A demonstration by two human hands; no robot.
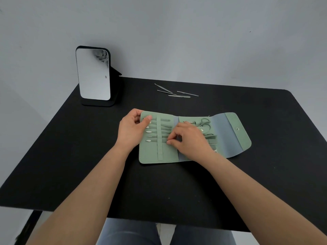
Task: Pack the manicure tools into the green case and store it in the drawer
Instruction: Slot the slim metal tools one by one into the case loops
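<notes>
Meanwhile left hand (131, 129) grips the green case (166, 152) edge (unfolded flat), right hand (190, 138) fingers pinching a tool.

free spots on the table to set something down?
Bare table between the green case and near edge; also right of the flap, and left below the mirror. Crowded: loose tools behind the case, both hands on it.

The right hand (190, 140) covers the tools in the green case's (166, 156) middle panel.
</notes>
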